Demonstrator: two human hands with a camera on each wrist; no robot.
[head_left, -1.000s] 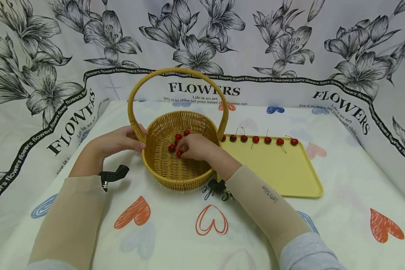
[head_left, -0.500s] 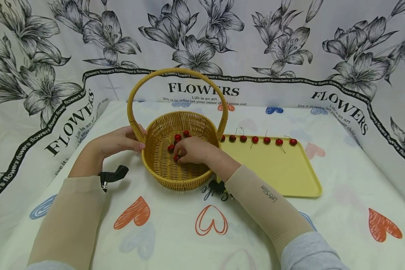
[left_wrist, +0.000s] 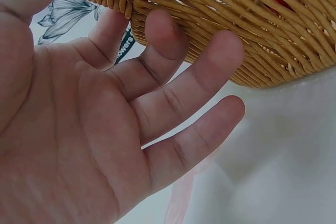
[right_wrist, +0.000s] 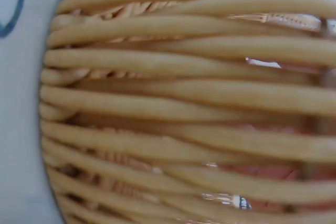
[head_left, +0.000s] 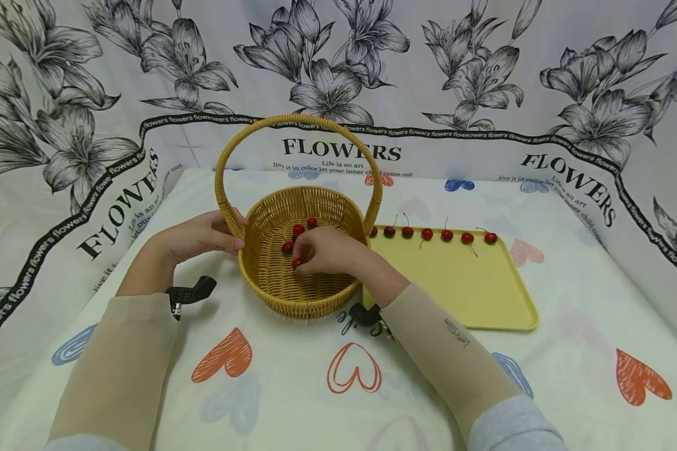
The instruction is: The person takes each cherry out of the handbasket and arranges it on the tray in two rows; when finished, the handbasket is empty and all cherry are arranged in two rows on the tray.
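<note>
Right hand (head_left: 330,250): inside the basket (head_left: 310,308), thumb and finger pinching a cherry (head_left: 296,264).
Left hand (head_left: 200,235): holding the base of the handle (head_left: 297,118) between thumb and forefinger, other fingers loosely spread.
Step in hand: seemingly securing one cherry; the next move calls for a light, sure pinch, clear of the weave.
Cherry: red, round, partly covered by fingertips; stem not visible.
Loose cherries (head_left: 298,230): a small red cluster just beyond it.
Tray (head_left: 457,282): yellow, beside the basket, a row of cherries (head_left: 427,233) along its far edge.

"FLOWERS" on backdrop (head_left: 338,81); "Let's Slim", probably, on right sleeve (head_left: 448,351).
</note>
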